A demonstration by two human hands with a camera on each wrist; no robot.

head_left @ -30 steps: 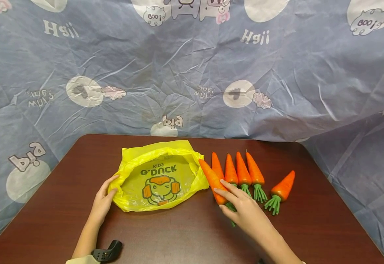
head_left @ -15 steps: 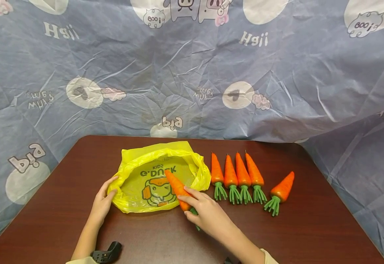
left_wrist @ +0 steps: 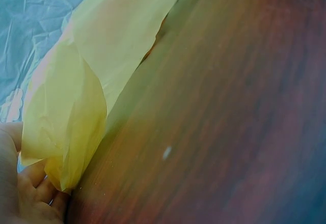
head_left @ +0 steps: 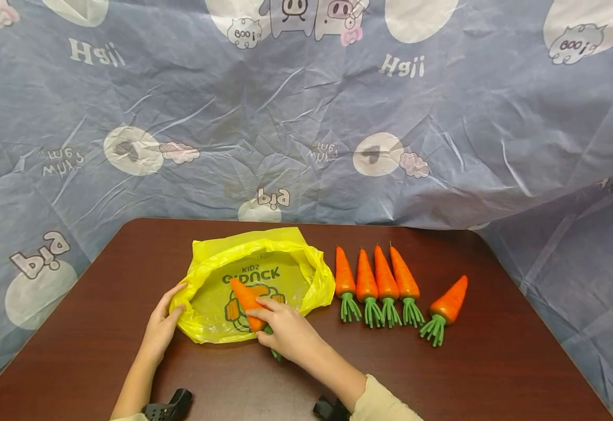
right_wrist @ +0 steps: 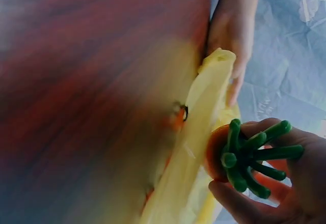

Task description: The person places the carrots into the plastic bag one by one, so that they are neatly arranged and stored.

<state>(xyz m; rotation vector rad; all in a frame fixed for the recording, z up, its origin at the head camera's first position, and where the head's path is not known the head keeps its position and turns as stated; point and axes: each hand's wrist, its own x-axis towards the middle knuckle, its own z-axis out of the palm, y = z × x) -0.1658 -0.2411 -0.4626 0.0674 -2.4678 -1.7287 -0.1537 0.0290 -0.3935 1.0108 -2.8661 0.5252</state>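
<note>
A yellow plastic bag (head_left: 206, 266) with a printed duck lies with its mouth wide on the table. My left hand (head_left: 160, 327) holds the bag's left rim, and in the left wrist view the yellow plastic (left_wrist: 76, 117) comes between thumb and fingers. Over the bag's mouth, my right hand (head_left: 288, 330) grips an orange carrot (head_left: 245, 297) near its green-stemmed end, tip pointing into the bag. The right wrist view shows those green stems (right_wrist: 249, 155) close up, beside the bag's front edge.
Several carrots (head_left: 367, 280) lie in a row to the right of the bag, tips away from me. One more carrot (head_left: 448, 301) lies apart at the far right. A patterned blue-grey cloth (head_left: 306, 117) hangs behind the dark brown table (head_left: 222, 386).
My right hand has carried the carrot leftward from beside the row to over the bag's mouth. The left hand has stayed at the bag's left rim.
</note>
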